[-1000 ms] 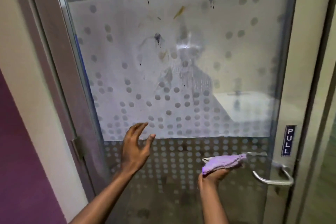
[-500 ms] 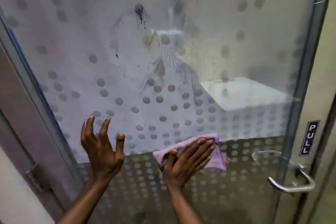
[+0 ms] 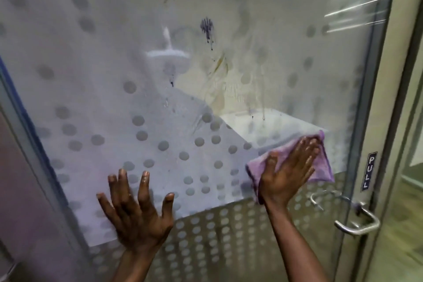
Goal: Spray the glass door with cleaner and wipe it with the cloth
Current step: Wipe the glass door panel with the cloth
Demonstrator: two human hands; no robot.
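The glass door (image 3: 114, 52) fills the view, frosted with grey dots and streaked with purple and yellowish stains and wet runs near its upper middle. My right hand (image 3: 286, 174) lies flat on a purple cloth (image 3: 320, 167) and presses it against the glass at the lower right, just above the band of dense dots. My left hand (image 3: 135, 210) has its fingers spread and rests flat on the glass at the lower left, holding nothing. No spray bottle is in view.
A metal lever handle (image 3: 357, 224) sticks out at the lower right, below a dark "PULL" label (image 3: 369, 171). The door frame (image 3: 398, 98) runs down the right side. A grey frame edge (image 3: 27, 144) slants along the left.
My right hand has slid the cloth to the right and upward across the glass. My left hand has gone from hovering to lying flat on the door. The view has moved closer.
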